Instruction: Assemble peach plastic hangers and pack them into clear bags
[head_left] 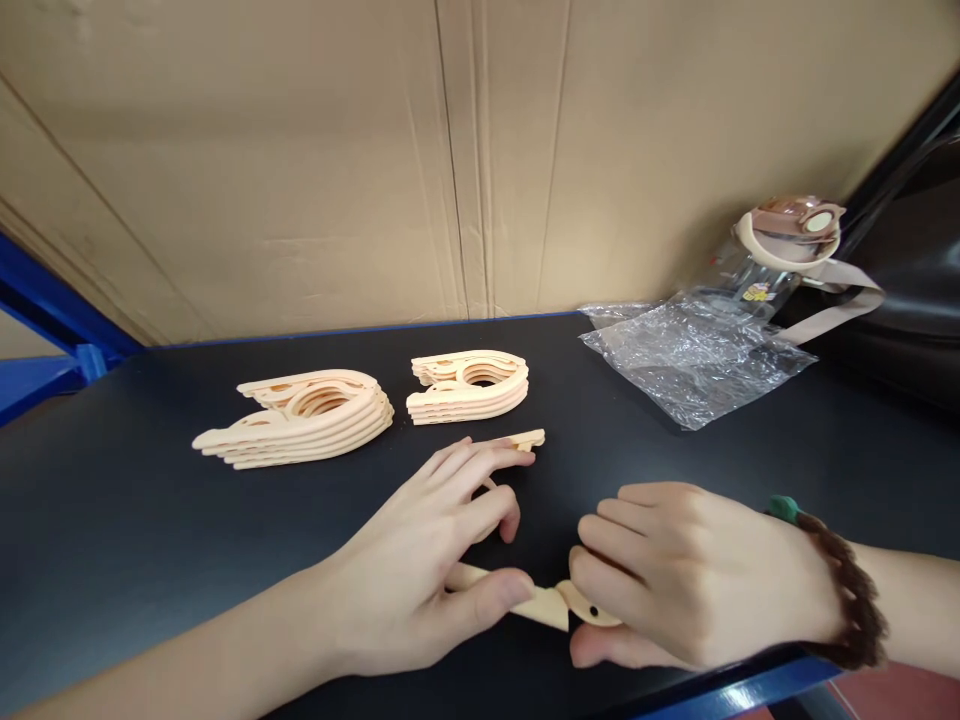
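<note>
My left hand (442, 560) is closed round a cream plastic folding hanger (546, 607), its thumb along the near arm and its fingers over the far arm. The palm covers the hanger's middle. My right hand (660, 575) pinches the end of the near arm, where a small rounded piece with a black dot shows between thumb and curled fingers. Behind my hands lie two stacks of folded cream hangers: a larger left stack (337, 425) and a smaller right stack (480, 395). Both stacks lie flat, with several hangers in each.
A crumpled clear plastic bag (682, 370) lies at the back right. Beside it a clear bottle (757, 285) with a brown lid and a strap leans over. The black tabletop (187, 560) meets a cardboard wall (315, 200). Blue metal framing (90, 362) stands at the left.
</note>
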